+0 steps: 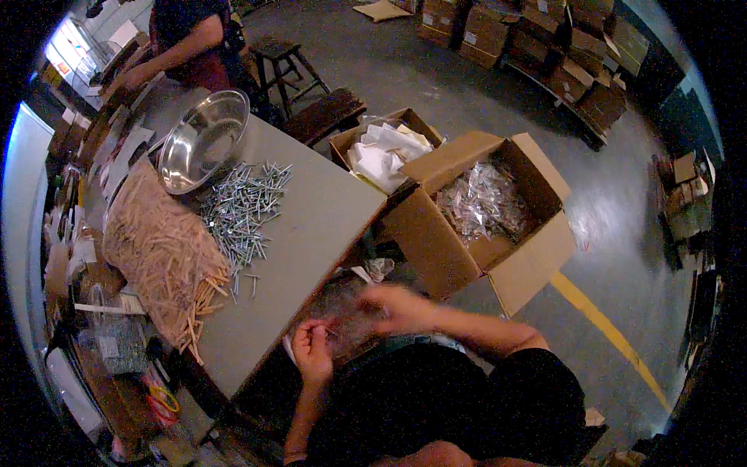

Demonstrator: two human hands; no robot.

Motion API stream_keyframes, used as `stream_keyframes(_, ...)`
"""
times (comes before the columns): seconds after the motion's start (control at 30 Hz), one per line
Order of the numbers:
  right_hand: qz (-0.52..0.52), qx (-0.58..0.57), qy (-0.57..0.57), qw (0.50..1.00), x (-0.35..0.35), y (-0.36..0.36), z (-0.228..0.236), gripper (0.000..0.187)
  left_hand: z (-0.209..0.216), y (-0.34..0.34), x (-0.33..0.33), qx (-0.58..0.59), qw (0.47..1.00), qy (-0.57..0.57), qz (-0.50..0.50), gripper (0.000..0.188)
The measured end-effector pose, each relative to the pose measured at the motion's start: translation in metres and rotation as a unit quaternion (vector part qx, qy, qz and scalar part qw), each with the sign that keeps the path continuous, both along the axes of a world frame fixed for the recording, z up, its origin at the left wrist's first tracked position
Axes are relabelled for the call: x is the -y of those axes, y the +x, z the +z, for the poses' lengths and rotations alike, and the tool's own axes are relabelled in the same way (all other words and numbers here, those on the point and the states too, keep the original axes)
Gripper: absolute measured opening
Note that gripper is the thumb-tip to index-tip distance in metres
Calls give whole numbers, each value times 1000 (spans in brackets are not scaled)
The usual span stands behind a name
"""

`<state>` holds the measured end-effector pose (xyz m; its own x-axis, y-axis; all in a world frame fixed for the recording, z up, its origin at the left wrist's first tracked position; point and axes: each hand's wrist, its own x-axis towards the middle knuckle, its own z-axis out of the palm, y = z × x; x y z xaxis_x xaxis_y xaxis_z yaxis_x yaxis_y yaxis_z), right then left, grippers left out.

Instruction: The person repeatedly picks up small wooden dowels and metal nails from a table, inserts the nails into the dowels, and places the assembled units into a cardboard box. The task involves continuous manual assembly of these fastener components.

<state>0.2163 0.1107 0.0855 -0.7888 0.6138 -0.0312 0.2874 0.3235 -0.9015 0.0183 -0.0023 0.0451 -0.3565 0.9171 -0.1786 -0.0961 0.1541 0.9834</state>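
Note:
Beside the table's right edge, my left hand (313,352) is closed in a pinch, fingers up. A thin small thing shows at its fingertips, too small to name. My right hand (398,309) is just to the right, smeared by motion, so its fingers do not show clearly. Clear plastic (342,305), perhaps bags, lies beneath and between both hands. On the grey table (311,210) lies a heap of silvery screws (245,206), with a few strays nearest me. Left of it, a large clear bag of thin wooden pegs (159,241) spills some pegs at its near end.
A shiny metal bowl (204,142) leans tilted behind the screws. To the right, an open cardboard box (436,245) holds many small clear packets (484,204). Behind it is a carton of white sheets (385,152). A co-worker (191,39) stands far left near a stool (276,50).

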Motion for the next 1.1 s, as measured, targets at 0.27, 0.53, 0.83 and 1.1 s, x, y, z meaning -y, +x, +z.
stream_keyframes(0.27,12,-42,-20,999,27,-65,-3,43,28,2,7,30,995,30,91,27)
stream_keyframes(0.53,194,70,191,960,16,-62,17,51,2,-18,31,-271,959,68,-55,25)
stream_keyframes(0.83,180,60,200,961,-23,-102,43,18,18,-27,33,-148,987,64,-5,14)
stream_keyframes(1.1,135,-20,361,922,-47,-208,50,17,10,-44,51,-71,997,-37,6,17)
